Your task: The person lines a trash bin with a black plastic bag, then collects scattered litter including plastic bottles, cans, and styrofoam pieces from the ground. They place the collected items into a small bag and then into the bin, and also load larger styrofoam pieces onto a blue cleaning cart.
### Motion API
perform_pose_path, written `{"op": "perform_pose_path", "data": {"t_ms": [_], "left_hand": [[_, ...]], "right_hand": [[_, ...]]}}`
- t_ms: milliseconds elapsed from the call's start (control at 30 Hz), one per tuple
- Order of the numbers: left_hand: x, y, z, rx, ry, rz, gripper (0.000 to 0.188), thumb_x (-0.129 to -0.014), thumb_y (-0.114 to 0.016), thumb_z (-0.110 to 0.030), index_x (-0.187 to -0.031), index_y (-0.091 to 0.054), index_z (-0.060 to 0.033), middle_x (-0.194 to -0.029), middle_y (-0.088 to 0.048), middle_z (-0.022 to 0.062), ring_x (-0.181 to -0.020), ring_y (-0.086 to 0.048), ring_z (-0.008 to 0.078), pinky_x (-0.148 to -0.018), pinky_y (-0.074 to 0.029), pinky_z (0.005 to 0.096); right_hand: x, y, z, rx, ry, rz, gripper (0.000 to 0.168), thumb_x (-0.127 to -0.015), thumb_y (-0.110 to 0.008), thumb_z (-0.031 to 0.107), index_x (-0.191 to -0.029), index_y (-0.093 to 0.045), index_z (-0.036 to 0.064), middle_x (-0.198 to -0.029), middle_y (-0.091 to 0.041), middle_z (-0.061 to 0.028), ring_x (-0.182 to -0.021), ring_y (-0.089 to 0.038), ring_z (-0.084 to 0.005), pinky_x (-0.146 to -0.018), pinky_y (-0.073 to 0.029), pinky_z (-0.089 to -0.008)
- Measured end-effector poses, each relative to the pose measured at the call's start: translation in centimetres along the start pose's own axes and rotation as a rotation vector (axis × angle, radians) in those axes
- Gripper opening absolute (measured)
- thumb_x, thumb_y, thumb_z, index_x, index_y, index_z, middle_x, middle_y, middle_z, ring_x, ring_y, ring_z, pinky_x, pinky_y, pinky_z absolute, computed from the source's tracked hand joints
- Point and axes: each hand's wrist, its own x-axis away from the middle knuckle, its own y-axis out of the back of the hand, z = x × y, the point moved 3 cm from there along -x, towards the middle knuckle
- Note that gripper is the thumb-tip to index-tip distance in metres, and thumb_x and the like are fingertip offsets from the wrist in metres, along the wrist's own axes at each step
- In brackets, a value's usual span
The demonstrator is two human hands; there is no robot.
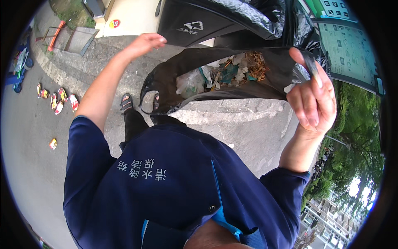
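My right hand (314, 96) is closed on the upper right edge of a large black plastic bag (276, 67). A stretched strip of the plastic passes over its index finger. The bag's mouth gapes wide and shows clear plastic bags (189, 83), paper scraps and brown dry leaves (256, 67) inside. On the left, the bag's loose rim forms a loop (142, 99), through which a sandalled foot (156, 101) shows. My left hand (149, 43) holds nothing, its fingers loosely extended. It is above the bag's left side, apart from it, near a black bin (189, 26).
Shiny black plastic liner (248, 14) drapes over the bin's edge. A board bearing writing (349, 53) stands at right. Several red-and-yellow packets (59, 101) lie on the pavement at left. Beyond them are a long-handled dustpan (81, 40) and a blue wheeled cart (20, 68).
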Motion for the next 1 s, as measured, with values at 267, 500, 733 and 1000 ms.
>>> {"op": "perform_pose_path", "data": {"t_ms": [267,500,733,1000], "left_hand": [[-10.0,-17.5,-9.5,0.203,-0.111,0.6,0.05,-0.082,-0.066,-0.041,-0.121,-0.057,-0.0102,-0.119,-0.058,0.0045,-0.113,-0.049,0.0149,-0.096,-0.038,0.0317],[-6.2,-22.2,-5.7,0.256,0.046,0.933,0.043,-0.082,-0.068,-0.033,-0.116,-0.06,-0.0083,-0.109,-0.062,0.0038,-0.101,-0.055,0.0141,-0.088,-0.043,0.0305],[-4.7,-19.9,0.1,0.403,0.223,0.864,0.036,-0.081,-0.07,-0.024,-0.111,-0.062,-0.0064,-0.1,-0.066,0.0031,-0.09,-0.062,0.0133,-0.08,-0.049,0.0293],[-3.5,-14.5,0.2,0.639,0.497,0.474,0.036,-0.086,-0.066,-0.034,-0.108,-0.063,-0.0066,-0.087,-0.068,0.0048,-0.069,-0.064,0.0126,-0.063,-0.054,0.0275]], "right_hand": [[2.5,0.0,9.0,0.276,0.128,-0.024,0.048,-0.099,-0.028,0.013,-0.136,-0.018,-0.017,-0.042,-0.045,0.0042,-0.031,-0.04,-0.0057,-0.033,-0.03,-0.0155],[2.0,4.0,5.5,0.222,0.071,-0.221,0.046,-0.099,-0.033,0.014,-0.132,-0.029,-0.016,-0.04,-0.039,0.0046,-0.031,-0.032,-0.0066,-0.036,-0.027,-0.0183],[3.3,4.7,2.4,0.088,0.075,-0.191,0.045,-0.096,-0.037,0.008,-0.13,-0.029,-0.02,-0.04,-0.044,0.0001,-0.027,-0.032,-0.006,-0.031,-0.028,-0.0183],[1.2,2.1,1.3,-0.003,0.072,-0.177,0.044,-0.098,-0.035,0.011,-0.131,-0.03,-0.018,-0.04,-0.042,0.0021,-0.028,-0.03,-0.0063,-0.033,-0.028,-0.0189]]}}
